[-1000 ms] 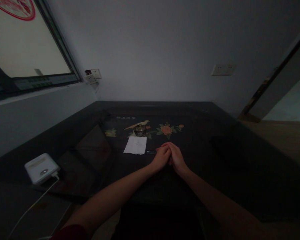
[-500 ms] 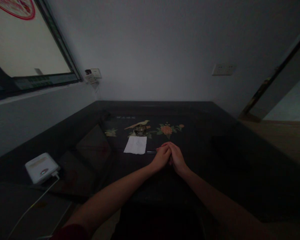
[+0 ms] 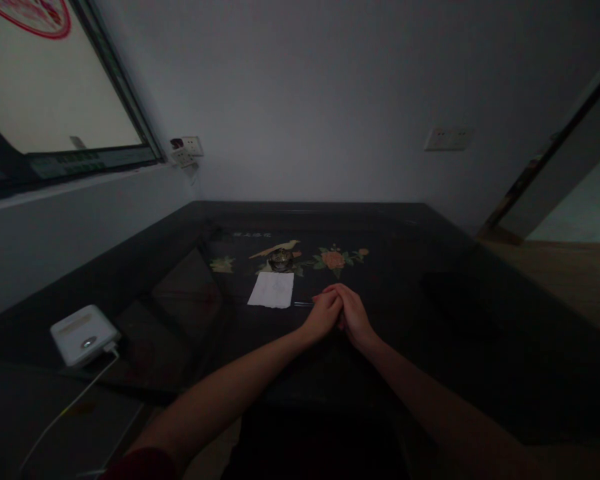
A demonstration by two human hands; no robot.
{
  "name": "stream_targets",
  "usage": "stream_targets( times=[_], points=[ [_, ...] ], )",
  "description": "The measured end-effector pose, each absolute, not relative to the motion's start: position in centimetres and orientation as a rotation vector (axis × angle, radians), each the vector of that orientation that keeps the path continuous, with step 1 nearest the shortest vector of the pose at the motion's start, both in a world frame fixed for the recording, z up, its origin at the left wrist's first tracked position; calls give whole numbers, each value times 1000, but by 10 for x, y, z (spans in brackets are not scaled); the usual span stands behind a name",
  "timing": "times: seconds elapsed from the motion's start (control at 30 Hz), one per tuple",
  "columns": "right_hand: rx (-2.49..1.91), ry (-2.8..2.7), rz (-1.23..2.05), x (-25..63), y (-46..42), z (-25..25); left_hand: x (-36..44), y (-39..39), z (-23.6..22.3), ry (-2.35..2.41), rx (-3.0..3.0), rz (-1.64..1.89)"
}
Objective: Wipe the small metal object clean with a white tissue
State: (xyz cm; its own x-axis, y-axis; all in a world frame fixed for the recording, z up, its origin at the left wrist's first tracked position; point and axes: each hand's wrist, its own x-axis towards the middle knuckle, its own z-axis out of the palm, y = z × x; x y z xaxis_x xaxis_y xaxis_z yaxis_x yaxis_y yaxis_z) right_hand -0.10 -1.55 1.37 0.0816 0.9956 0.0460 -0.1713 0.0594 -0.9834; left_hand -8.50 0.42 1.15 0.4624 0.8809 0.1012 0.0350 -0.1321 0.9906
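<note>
My left hand (image 3: pixel 325 313) and my right hand (image 3: pixel 353 315) are clasped together on the dark table (image 3: pixel 300 373). The fingers are folded over one another, and no object shows in either hand. Just left of the fingers lies a thin shiny strip, perhaps a pen (image 3: pixel 303 304), partly hidden by the hands. Beside it is a white sheet of paper (image 3: pixel 272 291) with faint marks and a rough lower edge. Behind the paper sits a small round dark glassy object (image 3: pixel 281 260), its kind unclear in the dim light.
A white box-shaped device (image 3: pixel 85 333) with a white cable (image 3: pixel 70 407) stands at the left. A dark, hard-to-see shape (image 3: pixel 455 300) lies at the right. Flower and bird pictures (image 3: pixel 333 259) decorate the tabletop. Behind is a wall with sockets (image 3: pixel 449 139); a window (image 3: pixel 65 87) is at upper left.
</note>
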Motion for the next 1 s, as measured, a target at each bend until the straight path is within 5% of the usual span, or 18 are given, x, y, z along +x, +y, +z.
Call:
stream_targets(
  times=[1.0],
  points=[
    [-1077,-1038,1190,-2,-17,15,-85,3,13,827,1506,894]
  ],
)
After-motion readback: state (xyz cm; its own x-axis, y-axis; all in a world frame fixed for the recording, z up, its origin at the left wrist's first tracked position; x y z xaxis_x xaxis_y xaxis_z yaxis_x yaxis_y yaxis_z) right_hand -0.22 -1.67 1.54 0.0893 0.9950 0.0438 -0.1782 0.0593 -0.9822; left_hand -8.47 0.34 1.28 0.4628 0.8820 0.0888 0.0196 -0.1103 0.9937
